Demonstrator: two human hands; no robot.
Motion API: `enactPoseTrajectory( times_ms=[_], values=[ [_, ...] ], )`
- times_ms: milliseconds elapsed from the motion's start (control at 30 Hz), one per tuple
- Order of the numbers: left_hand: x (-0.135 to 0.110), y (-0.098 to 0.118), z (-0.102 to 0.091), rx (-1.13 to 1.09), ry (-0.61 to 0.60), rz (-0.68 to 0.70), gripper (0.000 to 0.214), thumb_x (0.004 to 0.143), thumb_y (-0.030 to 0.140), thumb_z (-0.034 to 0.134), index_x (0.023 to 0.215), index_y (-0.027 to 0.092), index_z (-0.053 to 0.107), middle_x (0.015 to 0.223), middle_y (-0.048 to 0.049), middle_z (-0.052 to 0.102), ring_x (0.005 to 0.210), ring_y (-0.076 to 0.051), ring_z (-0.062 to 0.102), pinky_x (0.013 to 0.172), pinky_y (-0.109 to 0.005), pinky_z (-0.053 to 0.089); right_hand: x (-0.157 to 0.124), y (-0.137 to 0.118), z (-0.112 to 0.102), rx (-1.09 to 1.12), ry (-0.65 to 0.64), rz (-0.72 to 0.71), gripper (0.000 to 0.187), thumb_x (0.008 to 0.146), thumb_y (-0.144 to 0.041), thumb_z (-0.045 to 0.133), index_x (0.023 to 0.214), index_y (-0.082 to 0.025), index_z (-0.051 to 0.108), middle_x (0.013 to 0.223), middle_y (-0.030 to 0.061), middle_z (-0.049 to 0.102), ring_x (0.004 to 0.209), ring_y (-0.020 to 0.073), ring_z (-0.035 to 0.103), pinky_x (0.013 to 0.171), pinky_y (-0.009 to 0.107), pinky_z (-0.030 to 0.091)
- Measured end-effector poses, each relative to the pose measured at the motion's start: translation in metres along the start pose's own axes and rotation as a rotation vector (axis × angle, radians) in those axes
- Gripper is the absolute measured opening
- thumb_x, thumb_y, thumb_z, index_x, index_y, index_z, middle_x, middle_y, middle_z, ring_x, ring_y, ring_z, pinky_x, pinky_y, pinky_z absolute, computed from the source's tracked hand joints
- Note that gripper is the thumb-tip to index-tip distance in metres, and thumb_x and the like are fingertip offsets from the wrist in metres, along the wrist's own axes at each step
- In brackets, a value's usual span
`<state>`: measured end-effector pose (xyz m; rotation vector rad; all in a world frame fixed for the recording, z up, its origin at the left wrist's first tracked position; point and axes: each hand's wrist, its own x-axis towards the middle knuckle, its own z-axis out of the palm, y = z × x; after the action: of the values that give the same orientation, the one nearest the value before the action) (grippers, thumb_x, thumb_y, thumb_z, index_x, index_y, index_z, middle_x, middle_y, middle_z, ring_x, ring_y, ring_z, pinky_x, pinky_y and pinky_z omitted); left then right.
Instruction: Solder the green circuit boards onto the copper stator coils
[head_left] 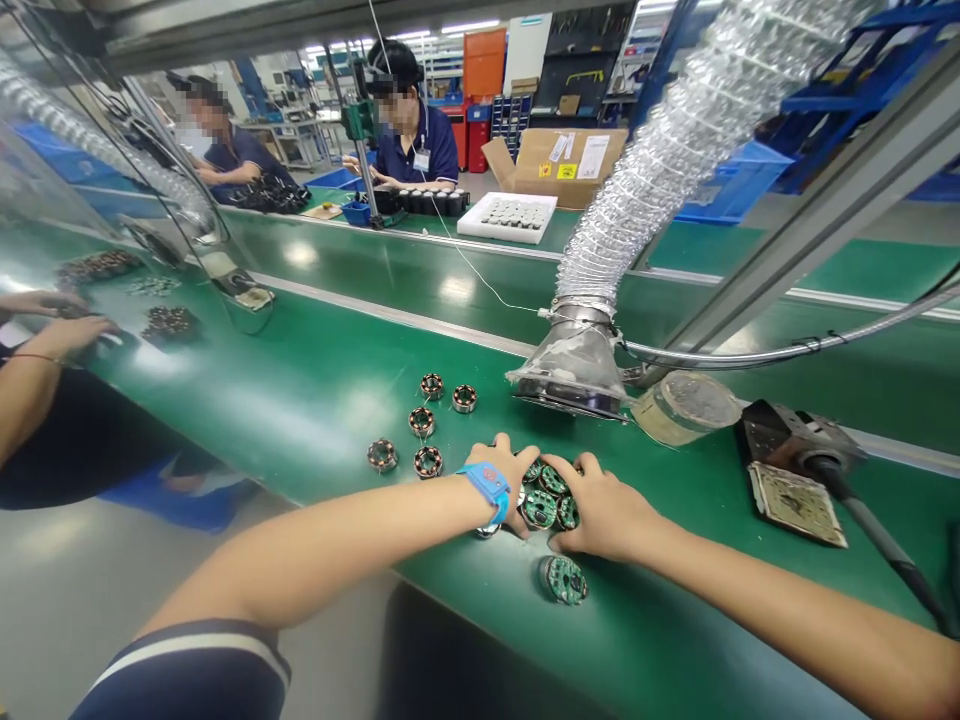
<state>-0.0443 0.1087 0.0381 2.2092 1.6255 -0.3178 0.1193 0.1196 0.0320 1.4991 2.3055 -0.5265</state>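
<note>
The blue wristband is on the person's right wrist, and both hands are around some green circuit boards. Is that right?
No, the head view shows the blue wristband on the left wrist. The left hand and right hand are around some green circuit boards, as you said.

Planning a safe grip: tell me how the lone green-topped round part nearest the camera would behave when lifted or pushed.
The round part would probably feel stiff, judging by its compact, solid-looking body. Its exposed circuit board may be fragile. Its round outline suggests it could roll if stood on edge.
</note>
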Motion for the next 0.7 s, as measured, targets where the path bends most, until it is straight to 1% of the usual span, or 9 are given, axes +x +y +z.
enactPoseTrajectory(
  times_ms=[133,300,400,467,567,633,700],
  values=[
    [-0.001,0.000,0.001,-0.027,0.032,0.010,0.091,0.047,0.060,0.075,0.124,0.027,0.038,0.110,-0.0118,0.047,0.097,-0.033,0.059,0.078,-0.041,0.049,0.000,0.002,0.002,0.027,0.021,-0.024,0.086,0.055,-0.044,0.067,0.132,-0.035,0.029,0.111,0.0070,0.039,0.090,0.0241,0.056,0.067,0.030,0.039],
    [-0.006,-0.008,0.003,-0.079,0.081,0.011,0.085,0.050,0.055,0.075,0.123,0.031,0.038,0.107,-0.0081,0.045,0.090,-0.030,0.062,0.077,-0.039,0.050,-0.003,-0.006,0.005,0.021,0.060,0.030,0.081,0.060,-0.040,0.064,0.133,-0.034,0.028,0.106,0.0062,0.041,0.078,0.0198,0.059,0.058,0.027,0.037],
    [-0.009,-0.013,0.002,-0.107,0.117,0.004,0.086,0.050,0.049,0.077,0.124,0.034,0.035,0.107,-0.0067,0.043,0.084,-0.029,0.064,0.074,-0.038,0.051,-0.008,-0.016,-0.001,-0.003,0.089,0.074,0.078,0.061,-0.039,0.062,0.132,-0.034,0.030,0.105,0.0068,0.041,0.075,0.0201,0.059,0.055,0.026,0.036],
    [-0.014,-0.019,-0.004,-0.121,0.150,0.004,0.087,0.052,0.049,0.076,0.126,0.036,0.033,0.108,-0.0063,0.041,0.081,-0.028,0.065,0.073,-0.037,0.051,-0.012,-0.024,-0.012,-0.027,0.122,0.095,0.076,0.062,-0.039,0.061,0.131,-0.034,0.031,0.105,0.0077,0.041,0.077,0.0224,0.059,0.056,0.027,0.036],
    [-0.027,-0.037,-0.021,-0.152,0.248,-0.001,0.084,0.057,0.049,0.073,0.127,0.038,0.029,0.110,-0.0060,0.037,0.082,-0.027,0.064,0.074,-0.037,0.051,-0.014,-0.044,-0.043,-0.077,0.192,0.104,0.076,0.062,-0.041,0.061,0.131,-0.034,0.028,0.107,0.0092,0.040,0.083,0.0269,0.059,0.059,0.030,0.037],
    [-0.037,-0.058,-0.038,-0.199,0.355,-0.011,0.080,0.059,0.046,0.072,0.127,0.037,0.030,0.108,-0.0051,0.037,0.083,-0.026,0.063,0.075,-0.036,0.051,-0.009,-0.065,-0.068,-0.114,0.241,0.089,0.079,0.062,-0.043,0.063,0.132,-0.035,0.025,0.110,0.0102,0.038,0.085,0.0287,0.059,0.060,0.031,0.039],
    [-0.048,-0.086,-0.055,-0.246,0.451,-0.040,0.077,0.061,0.042,0.072,0.126,0.036,0.032,0.107,-0.0045,0.037,0.085,-0.024,0.062,0.077,-0.035,0.051,0.004,-0.092,-0.093,-0.150,0.286,0.056,0.081,0.062,-0.044,0.065,0.132,-0.036,0.025,0.112,0.0104,0.037,0.086,0.0296,0.059,0.063,0.033,0.041]
  ],
)
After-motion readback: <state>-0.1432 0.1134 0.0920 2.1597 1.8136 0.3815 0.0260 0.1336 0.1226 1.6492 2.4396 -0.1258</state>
